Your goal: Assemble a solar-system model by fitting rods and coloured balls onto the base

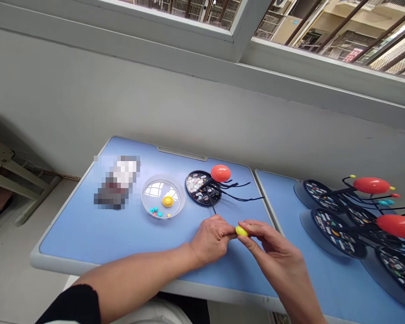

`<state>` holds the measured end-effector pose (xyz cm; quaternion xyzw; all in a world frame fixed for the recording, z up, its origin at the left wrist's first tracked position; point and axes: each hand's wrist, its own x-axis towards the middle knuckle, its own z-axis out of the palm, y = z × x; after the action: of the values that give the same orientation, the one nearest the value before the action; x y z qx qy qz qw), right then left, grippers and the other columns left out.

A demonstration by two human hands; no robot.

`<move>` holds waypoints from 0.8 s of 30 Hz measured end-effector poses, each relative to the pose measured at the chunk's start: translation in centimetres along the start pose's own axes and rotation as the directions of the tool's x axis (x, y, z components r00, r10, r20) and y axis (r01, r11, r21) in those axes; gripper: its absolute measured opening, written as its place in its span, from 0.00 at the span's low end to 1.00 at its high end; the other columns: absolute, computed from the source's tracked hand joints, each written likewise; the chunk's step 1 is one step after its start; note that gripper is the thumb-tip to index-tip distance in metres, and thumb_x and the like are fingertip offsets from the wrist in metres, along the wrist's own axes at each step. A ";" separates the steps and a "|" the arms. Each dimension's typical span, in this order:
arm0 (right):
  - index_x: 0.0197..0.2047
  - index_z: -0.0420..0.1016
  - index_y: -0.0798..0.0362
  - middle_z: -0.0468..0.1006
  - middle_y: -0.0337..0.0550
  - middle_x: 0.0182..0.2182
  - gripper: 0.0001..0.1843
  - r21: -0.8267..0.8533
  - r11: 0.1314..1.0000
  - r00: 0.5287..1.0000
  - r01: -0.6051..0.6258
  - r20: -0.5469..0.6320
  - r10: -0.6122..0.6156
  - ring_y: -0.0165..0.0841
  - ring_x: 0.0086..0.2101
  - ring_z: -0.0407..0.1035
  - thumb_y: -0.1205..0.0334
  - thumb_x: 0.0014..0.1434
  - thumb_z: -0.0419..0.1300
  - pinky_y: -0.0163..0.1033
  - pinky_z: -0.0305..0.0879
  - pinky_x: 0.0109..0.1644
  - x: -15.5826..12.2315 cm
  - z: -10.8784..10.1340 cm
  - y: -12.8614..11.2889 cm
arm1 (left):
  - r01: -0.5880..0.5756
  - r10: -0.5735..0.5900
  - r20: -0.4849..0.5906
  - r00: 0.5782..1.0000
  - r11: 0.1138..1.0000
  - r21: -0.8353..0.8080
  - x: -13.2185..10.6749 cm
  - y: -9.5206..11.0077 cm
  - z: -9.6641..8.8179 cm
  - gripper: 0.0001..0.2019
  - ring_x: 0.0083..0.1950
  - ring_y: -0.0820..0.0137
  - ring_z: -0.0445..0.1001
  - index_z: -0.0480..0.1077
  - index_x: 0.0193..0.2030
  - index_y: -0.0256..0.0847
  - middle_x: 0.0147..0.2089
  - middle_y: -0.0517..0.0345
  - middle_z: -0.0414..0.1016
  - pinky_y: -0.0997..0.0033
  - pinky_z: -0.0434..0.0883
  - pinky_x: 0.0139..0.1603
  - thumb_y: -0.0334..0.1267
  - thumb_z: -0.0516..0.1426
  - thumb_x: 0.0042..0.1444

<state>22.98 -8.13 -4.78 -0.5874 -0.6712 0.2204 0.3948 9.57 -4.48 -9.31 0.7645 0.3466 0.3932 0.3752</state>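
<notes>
Left hand [211,240] and right hand [273,252] pinch a yellow bead [241,231], with open blue tabletop [236,270] before the front rim [229,291].

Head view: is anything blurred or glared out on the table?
Head view: a pixelated patch hides whatever stands on the blue table; window glare whitens the clear round dish; the left hand, right hand and their yellow piece stay sharp.

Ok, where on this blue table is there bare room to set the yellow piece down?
Bare blue tabletop lies in front of the clear dish, left of your left hand. It's crowded on the next table, with black disc stands and red egg shapes.
</notes>
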 end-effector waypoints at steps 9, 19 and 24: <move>0.40 0.74 0.47 0.74 0.44 0.39 0.14 -0.083 0.996 0.985 -0.037 -0.170 0.023 0.38 0.38 0.69 0.52 0.51 0.58 0.44 0.65 0.43 0.7 -0.7 0.7 | 0.058 -0.047 -0.176 0.983 0.997 0.056 -2.0 2.8 -2.3 0.16 0.41 0.67 0.69 0.70 0.45 0.40 0.41 0.55 0.75 0.66 0.68 0.44 0.24 0.53 0.49; 0.40 0.73 0.46 0.75 0.42 0.35 0.16 -0.179 0.984 0.973 0.012 -0.224 -0.052 0.36 0.31 0.70 0.47 0.51 0.56 0.41 0.67 0.37 0.9 -2.0 1.0 | 0.415 -0.394 -0.148 0.907 0.785 0.460 -1.8 1.2 -16.0 0.11 0.41 0.65 0.68 0.75 0.35 0.42 0.35 0.58 0.76 0.68 0.66 0.40 0.28 0.54 0.48; 0.43 0.70 0.46 0.74 0.45 0.37 0.21 -0.267 0.964 0.963 -0.004 -0.260 -0.068 0.37 0.30 0.70 0.45 0.50 0.56 0.39 0.65 0.27 0.4 -2.5 0.6 | 0.347 -0.435 -0.014 0.900 0.697 0.627 -1.1 0.1 -15.5 0.11 0.42 0.62 0.68 0.75 0.38 0.43 0.36 0.54 0.75 0.69 0.65 0.37 0.34 0.55 0.48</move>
<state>25.33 -8.07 -3.63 -0.6481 -0.6447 0.0411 0.4032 -4.28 -0.75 -3.25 0.7775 0.5837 0.1167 0.2028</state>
